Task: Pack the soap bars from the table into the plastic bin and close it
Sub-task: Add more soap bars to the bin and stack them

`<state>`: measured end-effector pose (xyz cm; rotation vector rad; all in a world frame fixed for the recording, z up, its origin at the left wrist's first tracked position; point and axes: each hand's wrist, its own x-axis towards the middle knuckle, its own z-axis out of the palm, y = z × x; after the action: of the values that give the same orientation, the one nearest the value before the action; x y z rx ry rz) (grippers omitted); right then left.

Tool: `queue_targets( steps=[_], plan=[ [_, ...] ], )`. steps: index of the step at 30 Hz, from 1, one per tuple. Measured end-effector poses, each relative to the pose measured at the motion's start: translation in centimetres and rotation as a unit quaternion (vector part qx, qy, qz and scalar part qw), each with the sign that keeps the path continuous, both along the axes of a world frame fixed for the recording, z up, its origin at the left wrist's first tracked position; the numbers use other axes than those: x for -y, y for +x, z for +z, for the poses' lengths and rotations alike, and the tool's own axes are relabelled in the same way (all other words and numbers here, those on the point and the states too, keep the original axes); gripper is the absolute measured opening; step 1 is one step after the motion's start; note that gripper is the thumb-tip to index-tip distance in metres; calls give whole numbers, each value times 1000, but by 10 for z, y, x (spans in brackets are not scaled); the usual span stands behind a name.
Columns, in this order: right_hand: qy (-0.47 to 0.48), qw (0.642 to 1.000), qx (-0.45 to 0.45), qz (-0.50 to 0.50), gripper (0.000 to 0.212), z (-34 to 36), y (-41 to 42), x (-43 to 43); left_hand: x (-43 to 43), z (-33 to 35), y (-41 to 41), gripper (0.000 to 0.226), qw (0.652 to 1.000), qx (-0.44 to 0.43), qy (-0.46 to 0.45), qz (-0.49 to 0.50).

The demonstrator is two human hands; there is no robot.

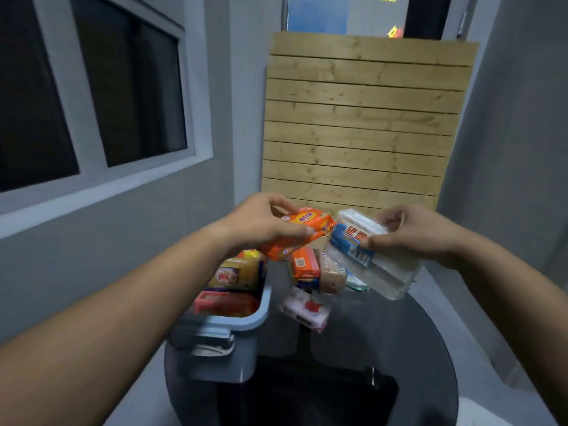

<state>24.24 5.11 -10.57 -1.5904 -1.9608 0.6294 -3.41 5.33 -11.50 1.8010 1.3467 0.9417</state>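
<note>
The left hand (264, 222) pinches an orange wrapped soap bar (302, 232), and the right hand (412, 235) grips a clear-wrapped soap pack with a blue label (368, 259), both held over the round dark glass table (384, 348). Packing seems midway; next, both want lowering into the part-filled pale blue plastic bin (246, 321) at left.

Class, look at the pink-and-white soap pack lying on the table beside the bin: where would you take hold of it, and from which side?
Probably from above, pinching across its two long edges. The pink-and-white soap pack lies flat, broad face up, on the table; the bin wall stands close on its left and other bars crowd behind it.
</note>
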Motion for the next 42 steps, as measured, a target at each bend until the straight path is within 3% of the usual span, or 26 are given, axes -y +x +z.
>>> queue_targets(
  steps=[7,12,15,18,22,29,42],
  plan=[
    [1,996,-2,85,45,16,-88,-17,-13,7,-118,53,997,-43,-8,59],
    [-7,980,-9,197,29,15,-150,-21,-27,-12,-172,53,995,-46,-25,89],
    [-16,970,2,242,32,9,-178,-24,-35,-21,-189,51,995,-27,-34,86],
    [-19,965,30,261,35,0,-200,-29,-44,-29,-197,62,996,-4,-38,76],
    [-36,958,62,279,28,-16,-217,-33,-53,-35,-194,50,998,14,-38,41],
    [-68,954,95,275,44,-52,-228,-42,-61,-48,-182,46,999,-6,-49,-2],
    [-173,915,207,298,41,-80,-247,-60,-64,-62,-169,49,998,-50,-26,-16]
  ],
)
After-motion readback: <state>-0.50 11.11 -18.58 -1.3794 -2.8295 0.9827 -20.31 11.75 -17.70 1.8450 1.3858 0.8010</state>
